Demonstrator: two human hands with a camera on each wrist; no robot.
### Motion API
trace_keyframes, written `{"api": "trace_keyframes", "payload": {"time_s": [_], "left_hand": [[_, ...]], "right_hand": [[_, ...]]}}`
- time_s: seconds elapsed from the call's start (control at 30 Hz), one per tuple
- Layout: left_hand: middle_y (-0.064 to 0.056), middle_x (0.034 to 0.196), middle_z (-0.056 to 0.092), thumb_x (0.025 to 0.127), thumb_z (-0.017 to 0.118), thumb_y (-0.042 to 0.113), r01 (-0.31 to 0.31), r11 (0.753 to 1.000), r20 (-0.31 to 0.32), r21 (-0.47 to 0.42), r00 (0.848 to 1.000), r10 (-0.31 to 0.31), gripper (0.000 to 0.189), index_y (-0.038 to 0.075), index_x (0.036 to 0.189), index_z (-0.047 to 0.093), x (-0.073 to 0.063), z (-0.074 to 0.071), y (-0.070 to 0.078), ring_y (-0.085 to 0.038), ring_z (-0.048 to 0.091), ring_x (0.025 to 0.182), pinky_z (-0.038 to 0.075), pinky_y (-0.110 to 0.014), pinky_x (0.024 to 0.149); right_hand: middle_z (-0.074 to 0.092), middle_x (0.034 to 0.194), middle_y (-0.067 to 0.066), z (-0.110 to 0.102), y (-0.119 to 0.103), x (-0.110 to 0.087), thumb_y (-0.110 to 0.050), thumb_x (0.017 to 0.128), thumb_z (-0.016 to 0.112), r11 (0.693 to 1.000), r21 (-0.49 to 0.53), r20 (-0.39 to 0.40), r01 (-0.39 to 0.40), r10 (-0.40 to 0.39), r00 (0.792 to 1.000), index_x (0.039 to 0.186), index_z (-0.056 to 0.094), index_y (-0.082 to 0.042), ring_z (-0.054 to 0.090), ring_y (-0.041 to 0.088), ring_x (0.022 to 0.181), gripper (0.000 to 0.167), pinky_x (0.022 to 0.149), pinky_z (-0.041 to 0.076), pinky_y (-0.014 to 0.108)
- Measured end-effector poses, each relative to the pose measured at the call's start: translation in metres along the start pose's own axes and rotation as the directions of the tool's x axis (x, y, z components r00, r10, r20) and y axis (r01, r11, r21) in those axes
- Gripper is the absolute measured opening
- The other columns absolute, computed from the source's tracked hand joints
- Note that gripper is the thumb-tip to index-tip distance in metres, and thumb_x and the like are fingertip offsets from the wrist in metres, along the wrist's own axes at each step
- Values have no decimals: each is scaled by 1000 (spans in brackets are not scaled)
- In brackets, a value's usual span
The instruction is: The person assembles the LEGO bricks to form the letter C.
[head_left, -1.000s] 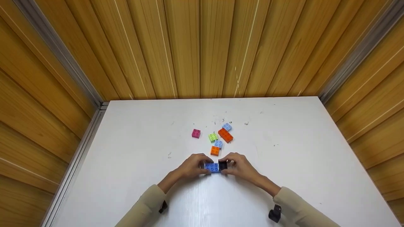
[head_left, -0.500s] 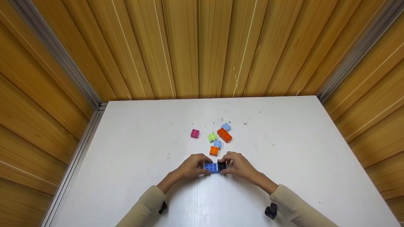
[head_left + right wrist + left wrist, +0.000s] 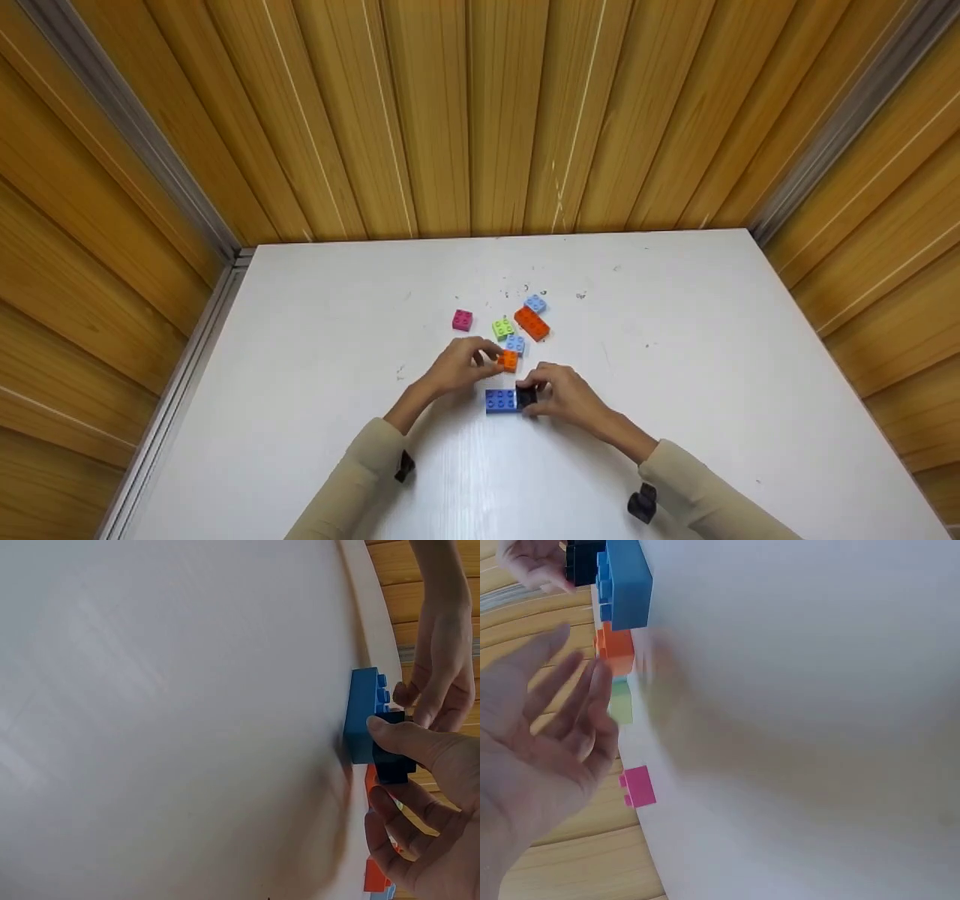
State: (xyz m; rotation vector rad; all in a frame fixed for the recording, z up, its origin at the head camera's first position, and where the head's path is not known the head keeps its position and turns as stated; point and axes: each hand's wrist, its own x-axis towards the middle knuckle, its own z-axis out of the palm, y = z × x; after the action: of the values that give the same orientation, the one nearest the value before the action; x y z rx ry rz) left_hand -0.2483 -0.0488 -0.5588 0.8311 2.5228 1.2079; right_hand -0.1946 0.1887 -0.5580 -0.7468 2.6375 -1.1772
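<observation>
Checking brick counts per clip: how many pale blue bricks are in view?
2. The farther pale blue brick is at the far end of the red brick; the nearer pale blue brick lies between the green brick and the orange brick. No others show.

Left hand (image 3: pixel 459 365) off blue brick (image 3: pixel 500 401), now at orange brick (image 3: pixel 511 361)

Half a second ago the left hand gripped the blue brick's nine o'clock end; it has let go, and that end's corners now show uncovered. The hand has moved toward twelve o'clock, and its thumb and fingertips have come to the orange brick's nine o'clock side, overlapping that edge in the head view; whether they touch it cannot be told. The left sleeve (image 3: pixel 351 480) and the black device (image 3: pixel 405 466) beside it have shifted toward one o'clock.
</observation>
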Motion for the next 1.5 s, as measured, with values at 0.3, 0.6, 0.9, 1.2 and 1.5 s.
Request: {"api": "trace_keyframes", "payload": {"time_s": [0.3,0.6,0.9,1.2,1.5], "left_hand": [[-10,102,71,90,79,27,211,971,-229,110,956,-182,34,7,117,74,28,17,9,-17,59,81,48,-22,65],[-5,98,72,85,83,38,223,941,-272,254,950,-152,40,10,113,76,44,34,16,-13,54,77,46,-25,67],[-6,102,75,83,85,27,194,941,-288,279,951,-111,33,10,109,75,47,38,16,-15,61,83,54,-31,74],[-11,110,71,88,80,18,88,992,-192,95,979,-68,36,7,121,71,39,22,13,-21,62,92,55,-32,80],[-23,116,70,88,77,5,-121,978,-118,-168,988,102,42,-7,126,65,11,-3,0,-39,68,105,59,-50,88]], "right_hand": [[71,95,10,4,-3,4,-7,75,90,1000,-16,0,2,-2,1000,107,77,-3,61,18,83,35,73,50,22],[70,96,10,2,-3,-2,-6,74,90,1000,-4,-19,-1,1,1000,102,75,-2,62,18,84,32,73,50,22],[70,94,9,2,-2,-2,-5,73,90,1000,-22,-31,21,-22,999,100,75,-3,63,18,82,31,71,50,21],[70,95,11,4,0,-2,-4,74,89,1000,-27,-26,15,-16,1000,102,75,-2,64,18,82,31,71,51,21],[70,96,11,3,0,-1,-3,75,88,1000,-15,-10,-5,5,1000,107,76,-2,64,20,85,34,74,52,22]]}}
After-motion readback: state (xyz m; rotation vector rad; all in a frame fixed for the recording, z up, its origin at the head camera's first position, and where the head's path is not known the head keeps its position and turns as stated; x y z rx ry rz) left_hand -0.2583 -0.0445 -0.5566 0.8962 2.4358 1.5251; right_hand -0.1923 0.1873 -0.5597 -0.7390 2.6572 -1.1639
